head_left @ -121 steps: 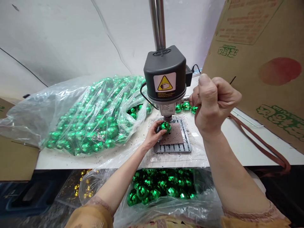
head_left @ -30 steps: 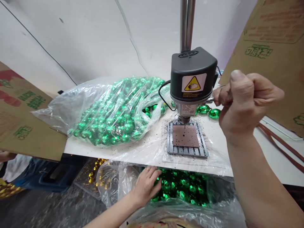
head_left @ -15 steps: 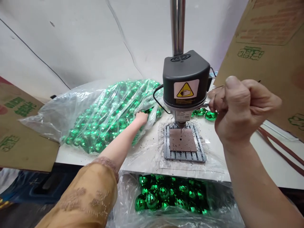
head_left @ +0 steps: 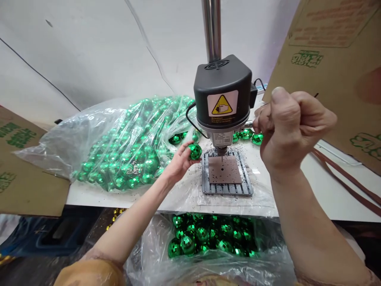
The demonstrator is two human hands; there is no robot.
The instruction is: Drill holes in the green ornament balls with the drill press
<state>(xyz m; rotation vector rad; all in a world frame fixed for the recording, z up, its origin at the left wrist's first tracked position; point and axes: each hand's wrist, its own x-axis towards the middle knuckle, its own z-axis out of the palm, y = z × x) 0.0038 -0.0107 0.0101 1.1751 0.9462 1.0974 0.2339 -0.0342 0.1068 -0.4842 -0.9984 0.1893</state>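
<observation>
My left hand [head_left: 179, 162] holds a shiny green mirror-faceted ball [head_left: 195, 151] by its side, just left of the drill press plate. A small black drill press [head_left: 224, 97] stands in front of me, its thin bit pointing down at a brown square board [head_left: 225, 170] with a dark hole in it. The board lies on a slotted metal base [head_left: 248, 186] strewn with dark specks. My right hand [head_left: 293, 131] is closed in a fist at the right of the drill head. It grips the press's feed handle, mostly hidden by my fingers.
A clear plastic bag [head_left: 125, 159] full of green balls lies on the white table at left. Below the front edge, another open bag [head_left: 145, 242] holds more. Several loose green balls [head_left: 245, 135] sit behind the press. Cardboard boxes [head_left: 336, 71] flank the table; a brown strap [head_left: 345, 180] lies right.
My left hand has come out of the bag's opening and moved right toward the press, now with a green ball in its fingers. My right hand stays closed on the handle.
</observation>
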